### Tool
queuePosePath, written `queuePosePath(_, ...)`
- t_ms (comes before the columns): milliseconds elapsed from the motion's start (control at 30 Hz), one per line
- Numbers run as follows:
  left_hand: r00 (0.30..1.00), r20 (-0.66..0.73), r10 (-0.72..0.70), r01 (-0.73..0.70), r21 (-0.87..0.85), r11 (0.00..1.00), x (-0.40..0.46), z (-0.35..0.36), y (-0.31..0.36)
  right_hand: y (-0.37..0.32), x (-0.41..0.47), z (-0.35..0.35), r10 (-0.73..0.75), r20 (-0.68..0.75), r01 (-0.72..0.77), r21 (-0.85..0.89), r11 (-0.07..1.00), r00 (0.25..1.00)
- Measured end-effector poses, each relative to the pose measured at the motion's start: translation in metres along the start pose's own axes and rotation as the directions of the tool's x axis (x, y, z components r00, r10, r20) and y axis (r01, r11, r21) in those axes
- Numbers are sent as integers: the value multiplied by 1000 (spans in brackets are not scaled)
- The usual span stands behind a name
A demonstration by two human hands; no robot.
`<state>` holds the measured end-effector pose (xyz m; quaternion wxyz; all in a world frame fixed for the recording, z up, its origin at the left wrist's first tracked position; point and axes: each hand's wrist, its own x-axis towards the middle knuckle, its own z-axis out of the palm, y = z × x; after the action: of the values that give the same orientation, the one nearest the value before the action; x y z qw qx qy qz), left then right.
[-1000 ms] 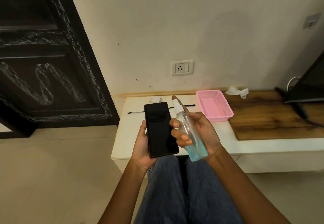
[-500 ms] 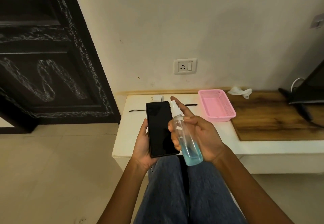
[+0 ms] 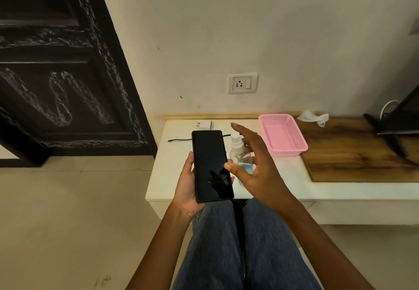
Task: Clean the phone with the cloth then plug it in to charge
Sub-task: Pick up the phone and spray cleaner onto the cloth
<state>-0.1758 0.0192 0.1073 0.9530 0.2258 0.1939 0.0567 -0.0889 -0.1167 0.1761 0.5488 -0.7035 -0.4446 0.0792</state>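
- Holding the phone [image 3: 212, 165]: the left hand [image 3: 188, 187] grips it from below, fingers curled round its edges, screen up and dark, above the near edge of the desk [image 3: 172, 171].
- Right hand [image 3: 256, 171]: fingers spread and straight, clamped on nothing; it hovers just over the spray bottle [image 3: 238, 153], which stands on the desk at 3 o'clock of the phone. Contact between palm and bottle cannot be confirmed.
- Cloth [image 3: 314, 117]: a crumpled white piece lies on the wooden board [image 3: 353, 153] at 2 o'clock of the phone, well apart from both hands, beyond the pink basket [image 3: 283, 134].
- Charging parts: the white adapter [image 3: 205, 124] and black cable [image 3: 179, 140] lie on the desk at 12 o'clock of the phone; the wall socket [image 3: 242, 83] above them holds no plug.
- Progress, as judged: early. No wiping is visible; whether the screen is wet cannot be told.
- Remaining: fetch the cloth, wipe the phone, fit the adapter to the socket, join the cable to the phone.
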Motion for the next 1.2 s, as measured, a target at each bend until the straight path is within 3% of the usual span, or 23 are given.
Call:
queuePosePath(200, 1000, 0, 0, 0, 16, 1000, 3, -1, 0, 0, -1, 2, -61, -7, 60, -137, 989, 998)
queuePosePath(500, 1000, -1, -11, 11, -29, 1000, 2, 9, 0, 10, 13, -2, 91, 57, -77, -206, 975, 994)
queuePosePath(667, 999, -24, -31, 30, -32, 999, 2, 10, -2, 6, 25, -1, 111, -26, -113, -349, 930, 994)
queuePosePath(800, 999, -32, -40, 38, -53, 998, 2, 11, -3, 6, 32, 2, 177, 7, -156, -435, 887, 984)
queuePosePath(1200, 999, -21, -25, 24, -15, 1000, 8, 7, -1, -2, 15, 7, 274, 116, -216, -363, 906, 955)
